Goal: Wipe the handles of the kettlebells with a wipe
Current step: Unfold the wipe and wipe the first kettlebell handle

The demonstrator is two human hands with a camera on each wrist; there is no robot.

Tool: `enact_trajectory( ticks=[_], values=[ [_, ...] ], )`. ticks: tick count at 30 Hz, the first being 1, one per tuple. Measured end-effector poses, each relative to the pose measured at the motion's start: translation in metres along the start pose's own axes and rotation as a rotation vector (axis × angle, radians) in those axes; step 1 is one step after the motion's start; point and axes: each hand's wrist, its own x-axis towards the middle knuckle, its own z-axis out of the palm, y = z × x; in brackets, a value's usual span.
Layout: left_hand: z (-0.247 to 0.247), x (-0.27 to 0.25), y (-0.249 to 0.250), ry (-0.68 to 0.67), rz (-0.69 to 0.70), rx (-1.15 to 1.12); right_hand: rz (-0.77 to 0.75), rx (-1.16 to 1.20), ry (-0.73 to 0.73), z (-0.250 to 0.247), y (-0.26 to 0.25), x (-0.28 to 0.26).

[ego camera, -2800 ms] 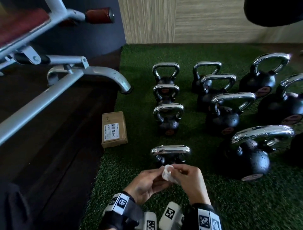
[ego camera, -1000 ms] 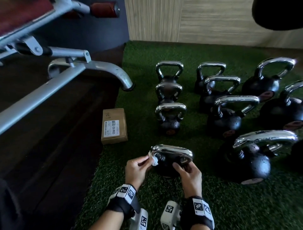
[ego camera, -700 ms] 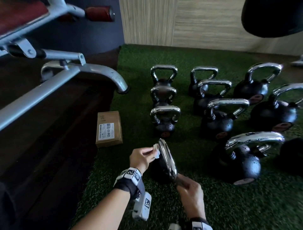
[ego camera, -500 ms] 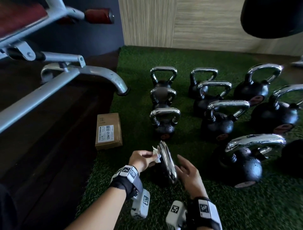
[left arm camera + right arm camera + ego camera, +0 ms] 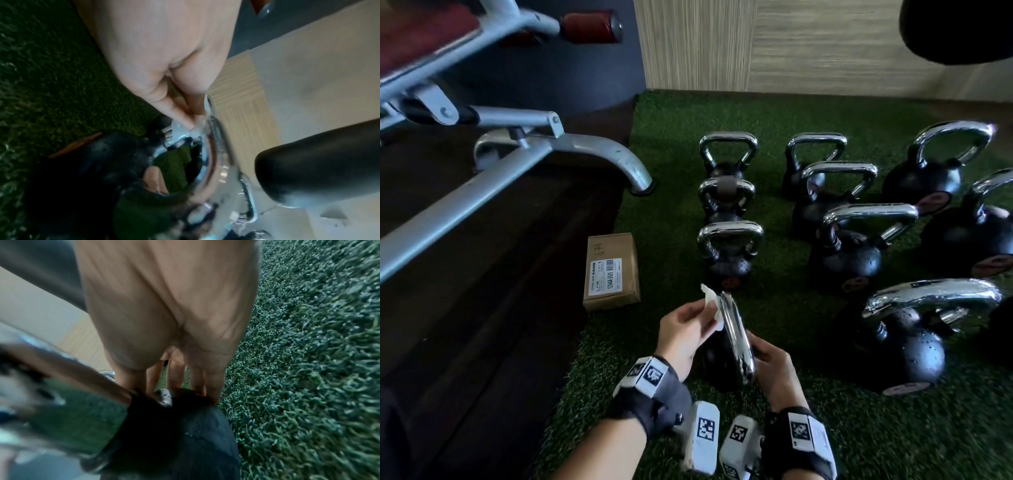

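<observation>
The nearest kettlebell is black with a chrome handle that points away from me, edge-on. My left hand pinches a small white wipe against the far left end of that handle. The left wrist view shows the fingertips pressing the wipe onto the chrome handle. My right hand lies against the kettlebell's right side. In the right wrist view its straight fingers touch the black ball.
Several more chrome-handled kettlebells stand in rows on the green turf, the closest a small one and a large one. A cardboard box lies at the turf's left edge. A grey bench frame crosses the dark floor at left.
The near kettlebell was turned from handle broadside to edge-on. My right hand came off it half a second ago and is back against its side. The left hand kept the wipe on the handle.
</observation>
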Motion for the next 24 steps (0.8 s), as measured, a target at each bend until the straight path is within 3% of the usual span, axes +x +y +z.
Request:
enact_trajectory(
  ticks=[2,6,10,15,18,24],
  values=[
    [-0.001,-0.010,-0.002,-0.056,0.029,-0.018,-0.004,0.026,0.006,-0.001,0.002,0.002],
    [-0.001,-0.012,-0.001,-0.055,0.259,0.221,-0.029,-0.010,0.037,0.000,0.009,0.009],
    [-0.006,-0.020,-0.001,-0.055,0.366,0.377,-0.060,-0.069,0.031,0.000,0.010,0.008],
    [-0.020,-0.048,-0.001,-0.233,0.499,0.590,-0.043,-0.042,0.026,0.000,0.008,0.008],
    [-0.014,-0.053,0.010,-0.231,0.628,0.708,-0.026,0.010,0.000,-0.001,0.003,0.005],
    [-0.030,-0.072,-0.020,-0.286,0.548,0.644,-0.043,-0.085,-0.020,-0.007,0.000,-0.001]
  ],
)
